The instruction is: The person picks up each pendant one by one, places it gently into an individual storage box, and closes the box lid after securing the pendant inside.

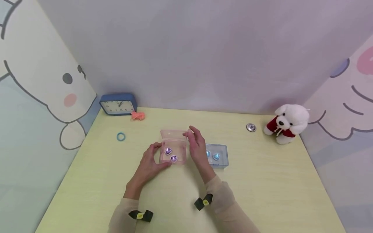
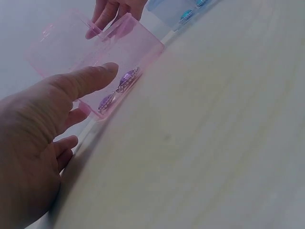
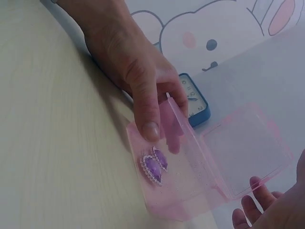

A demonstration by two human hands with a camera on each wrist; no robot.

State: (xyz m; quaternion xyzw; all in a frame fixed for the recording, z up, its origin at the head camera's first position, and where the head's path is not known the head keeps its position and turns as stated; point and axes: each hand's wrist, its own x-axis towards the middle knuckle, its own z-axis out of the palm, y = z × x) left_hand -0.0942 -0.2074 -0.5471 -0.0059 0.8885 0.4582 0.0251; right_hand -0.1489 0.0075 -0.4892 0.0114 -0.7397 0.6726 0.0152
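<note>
A clear pink plastic box (image 1: 181, 150) sits on the table with its hinged lid (image 1: 173, 134) raised at the far side. Inside lie two purple gem pieces (image 1: 174, 158) with beaded silver-coloured edges, also clear in the right wrist view. My left hand (image 1: 149, 165) grips the box from the left, thumb at the near wall and fingers along the side. At the lid's right edge is my right hand (image 1: 198, 149), its fingertips (image 3: 256, 181) right at the lid, fingers loosely bent.
Partly behind my right hand is a clear blue box (image 1: 223, 163) with blue gems (image 1: 216, 156). A blue clock (image 1: 118, 104), coral yarn-like bundle (image 1: 138, 116) and blue ring (image 1: 120, 136) lie left; a round metallic piece (image 1: 251, 127) and plush dog (image 1: 294, 118) right.
</note>
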